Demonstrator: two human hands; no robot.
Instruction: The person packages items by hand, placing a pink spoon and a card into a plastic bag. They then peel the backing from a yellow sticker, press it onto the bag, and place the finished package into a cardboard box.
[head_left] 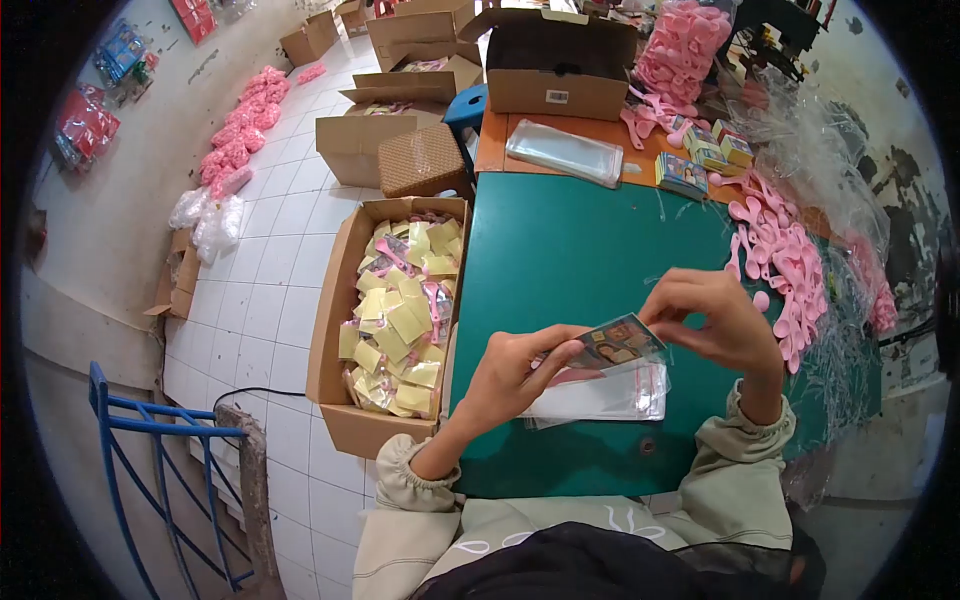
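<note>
My left hand (525, 368) pinches a small printed card (615, 343) in a clear sleeve, held above the green table (560, 250). At the card's right end is my right hand (712, 318), its fingers bent together; what they grip, if anything, is too small to make out. Something pink shows under the card, partly hidden by my left hand. Below both hands, a stack of clear plastic bags (600, 398) lies on the table.
An open carton (330, 365) of packed yellow-card packets stands left of the table. Pink spoons (790, 270) are heaped at the right, beside loose clear plastic (840, 170). Card stacks (682, 174), more clear bags (565, 152) and an open box (560, 92) sit at the far end.
</note>
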